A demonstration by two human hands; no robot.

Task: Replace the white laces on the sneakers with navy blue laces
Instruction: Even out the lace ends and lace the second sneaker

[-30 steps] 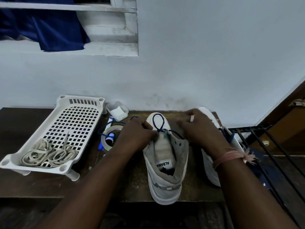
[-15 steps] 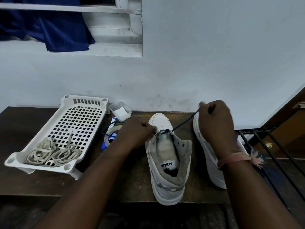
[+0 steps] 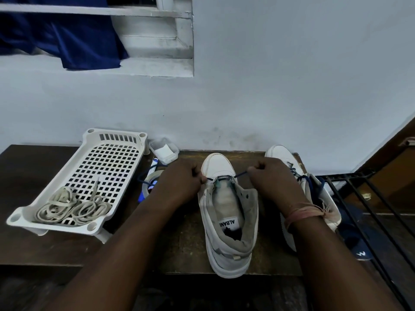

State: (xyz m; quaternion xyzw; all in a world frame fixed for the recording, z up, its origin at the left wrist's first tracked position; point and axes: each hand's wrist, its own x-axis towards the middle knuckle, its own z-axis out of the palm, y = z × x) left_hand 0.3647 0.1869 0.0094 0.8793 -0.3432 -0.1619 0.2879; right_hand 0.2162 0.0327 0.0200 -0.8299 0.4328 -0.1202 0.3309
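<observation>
A white sneaker [image 3: 228, 223] stands on the dark wooden table, toe toward the wall, tongue open. A navy blue lace [image 3: 240, 175] runs through its lowest eyelets and is stretched taut to both sides. My left hand [image 3: 179, 184] pinches the lace's left end at the shoe's left edge. My right hand [image 3: 275, 178] grips the right end just right of the toe. Behind my right wrist lies the second white sneaker [image 3: 285, 159], with navy lace in it. The removed white laces [image 3: 71, 208] lie coiled in a white perforated tray [image 3: 107, 158].
A small clear plastic box [image 3: 164, 150], a tape roll [image 3: 152, 180] and a blue-and-white marker [image 3: 153, 166] lie between tray and shoe. A black metal rack [image 3: 363, 198] stands at the right, beyond the table edge. Blue cloth [image 3: 74, 41] hangs at the window.
My right hand came down from its raised pull at the back right to beside the toe. The lace now lies flat and taut across the lowest eyelets.
</observation>
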